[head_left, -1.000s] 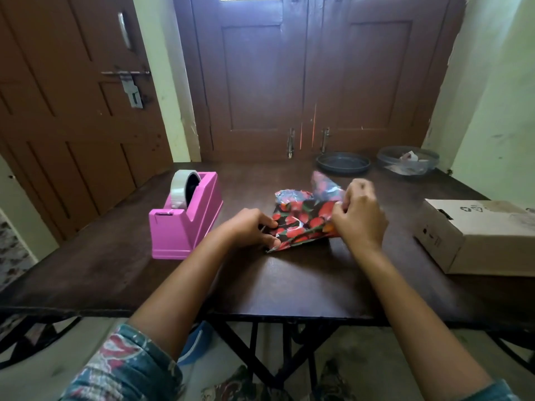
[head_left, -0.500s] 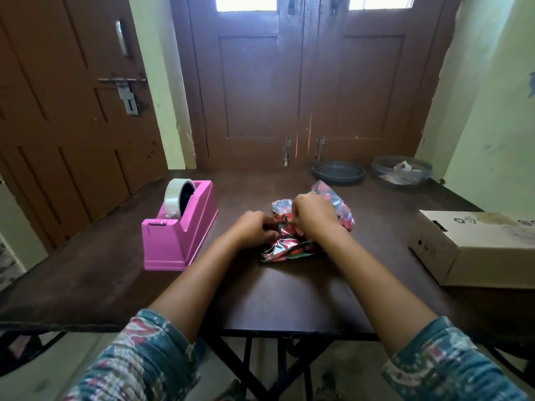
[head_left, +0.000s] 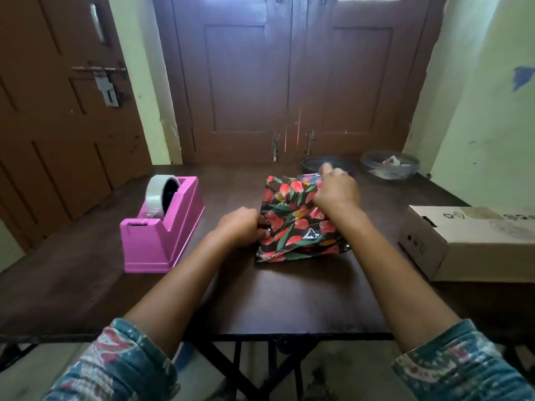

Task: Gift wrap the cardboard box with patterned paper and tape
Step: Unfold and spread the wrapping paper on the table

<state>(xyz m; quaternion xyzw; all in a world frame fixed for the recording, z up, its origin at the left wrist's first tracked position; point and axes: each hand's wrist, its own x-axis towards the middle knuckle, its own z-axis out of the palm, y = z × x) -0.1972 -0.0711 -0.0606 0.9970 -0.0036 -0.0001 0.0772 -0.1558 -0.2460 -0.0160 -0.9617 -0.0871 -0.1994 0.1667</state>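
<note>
Before brown doors, dark table with cardboard box

black red-tulip paper, pink tape dispenser, white box

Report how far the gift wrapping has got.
Done: nothing yet; the cardboard box lies bare at the right side of the table. In hand: the left hand and right hand grip the folded patterned paper, seemingly to unfold it. Left: spread it, wrap the box, tape from the pink tape dispenser.
</note>
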